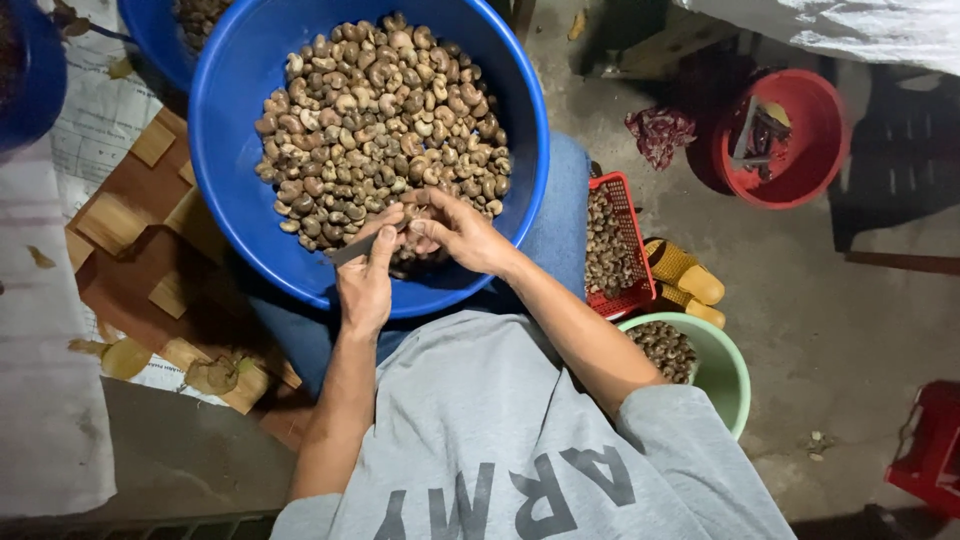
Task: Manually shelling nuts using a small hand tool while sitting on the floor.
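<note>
A big blue basin (230, 150) rests on my lap, heaped with brown cashew nuts (380, 110). Both hands meet over its near rim. My left hand (365, 285) grips a small knife (350, 250), its dark blade pointing left. My right hand (465, 232) pinches a single nut (413, 212) against the left thumb, right beside the blade. Much of that nut is hidden by the fingers.
A red mesh basket (625, 195) of nuts and a green bowl (725, 375) of nuts stand at my right, with yellow sandals (690, 280) between them. A red bucket (800, 140) stands farther right. Wooden boards (130, 220) and more blue basins (150, 30) lie at the left.
</note>
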